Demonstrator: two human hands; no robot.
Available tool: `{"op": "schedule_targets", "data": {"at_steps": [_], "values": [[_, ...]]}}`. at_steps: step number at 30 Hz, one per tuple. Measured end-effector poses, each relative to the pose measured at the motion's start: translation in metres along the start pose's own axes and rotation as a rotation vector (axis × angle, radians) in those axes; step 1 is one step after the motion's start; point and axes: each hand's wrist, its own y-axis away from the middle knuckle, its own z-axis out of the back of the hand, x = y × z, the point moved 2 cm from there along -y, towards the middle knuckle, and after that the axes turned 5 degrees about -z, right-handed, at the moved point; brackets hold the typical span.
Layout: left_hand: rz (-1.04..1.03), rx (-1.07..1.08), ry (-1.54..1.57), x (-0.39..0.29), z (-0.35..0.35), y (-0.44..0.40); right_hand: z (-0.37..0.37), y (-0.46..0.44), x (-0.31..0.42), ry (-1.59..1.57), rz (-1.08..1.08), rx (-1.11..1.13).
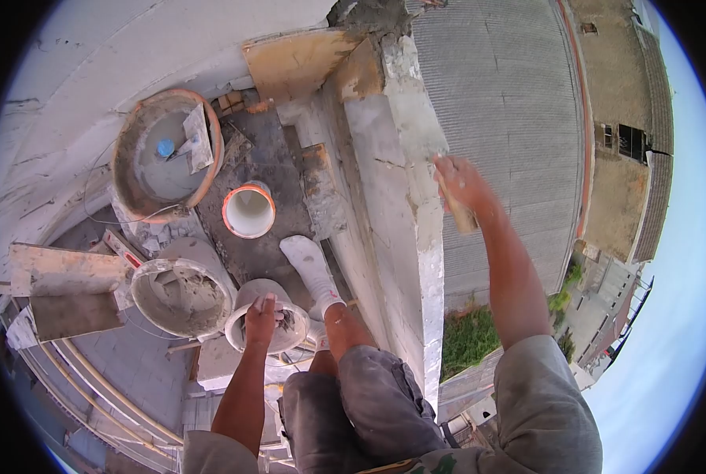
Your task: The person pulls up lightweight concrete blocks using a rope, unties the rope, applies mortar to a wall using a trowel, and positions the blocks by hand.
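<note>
My right hand [465, 188] is stretched out over the outer side of the white plastered parapet [404, 150]. Its fingers close round a tan, wooden-looking tool [462, 215] whose working end I cannot make out; the fingertips are near the wall's outer edge. My left hand [263, 317] is closed, held low over a whitish bucket [289, 338] by my feet. What its fingers hold, if anything, is hidden. Grey matter shows inside that bucket. Just ahead stands an orange-rimmed white bucket [250, 212] with pale contents.
A large round tub [124, 162] holds a flat trowel [198, 141] and a blue round thing [165, 148]. Left of my feet is a mortar-caked bucket [143, 296]. Boards [68, 272] lie further left. Beyond the parapet, a corrugated roof [503, 118] lies far below.
</note>
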Motion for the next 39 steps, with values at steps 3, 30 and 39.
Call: {"op": "schedule_targets", "data": {"at_steps": [3, 30, 39], "values": [[-0.018, -0.021, 0.085, -0.004, -0.001, -0.003, -0.002, 0.017, -0.022, 0.007, 0.008, 0.000], [-0.068, 0.004, 0.002, -0.002, -0.007, -0.017, -0.032, -0.014, -0.006, -0.038, 0.226, -0.049], [-0.026, -0.037, -0.019, 0.003, 0.009, -0.012, 0.014, -0.044, 0.032, -0.016, 0.124, -0.083]]}}
